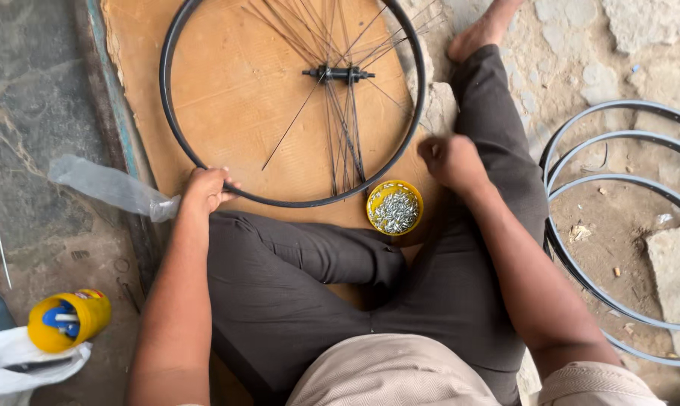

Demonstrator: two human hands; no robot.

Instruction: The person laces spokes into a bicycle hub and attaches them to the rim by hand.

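A seated person's left hand [205, 189] grips the near edge of a black bicycle rim [169, 113] lying flat on cardboard [227, 83], loose spokes [344, 143] fanning from its hub [338, 74]. The right hand [451, 159], fist closed on something unseen, hovers near a yellow bowl of nipples [394, 207]. The rim looks light and stiff, best held at its edge; the thin spokes likely bend easily.
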